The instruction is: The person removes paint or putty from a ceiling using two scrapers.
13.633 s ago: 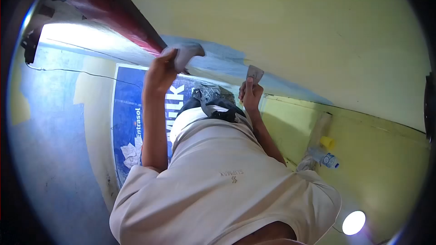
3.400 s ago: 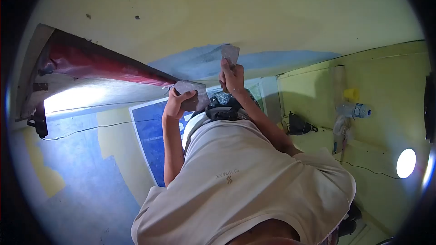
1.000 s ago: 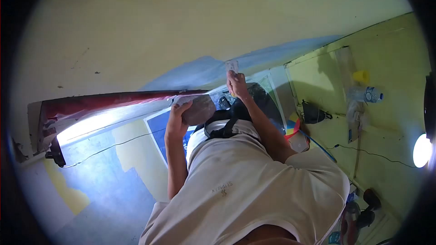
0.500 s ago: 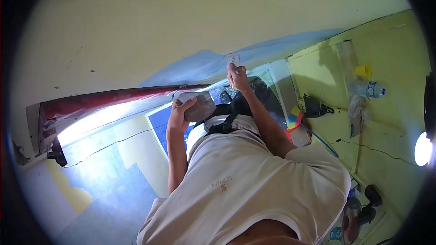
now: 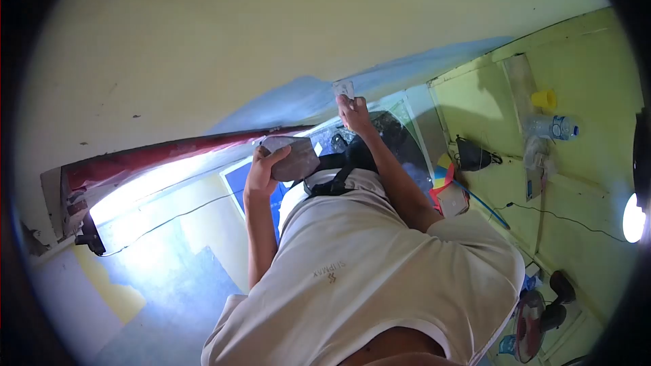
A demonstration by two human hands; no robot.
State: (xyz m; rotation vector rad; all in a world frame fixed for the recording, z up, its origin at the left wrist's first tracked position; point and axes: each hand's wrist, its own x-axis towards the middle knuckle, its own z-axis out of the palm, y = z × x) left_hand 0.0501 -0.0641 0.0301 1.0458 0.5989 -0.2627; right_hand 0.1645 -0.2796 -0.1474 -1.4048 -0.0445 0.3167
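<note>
My left hand (image 5: 261,171) is closed on the edge of a flat grey plate (image 5: 296,158), thumb on its upper face, in front of my waist. My right hand (image 5: 353,114) grips a putty knife whose pale, smeared blade (image 5: 344,87) is against the wall; its handle is mostly hidden by my fingers. Around the blade, a light blue patch (image 5: 291,98) runs along the lower part of the cream wall (image 5: 271,27). The plate and the knife are apart.
A bright lamp (image 5: 634,220) is at the far right, and a second light glares at left beside a red strip (image 5: 135,166). On the green wall are a yellow cup (image 5: 544,99), a plastic bottle (image 5: 555,127) and a black bag (image 5: 472,154). A fan (image 5: 530,325) stands lower right.
My right hand and the knife have shifted slightly left along the wall. My left hand with the plate has moved a little left. The view has tilted slightly.
</note>
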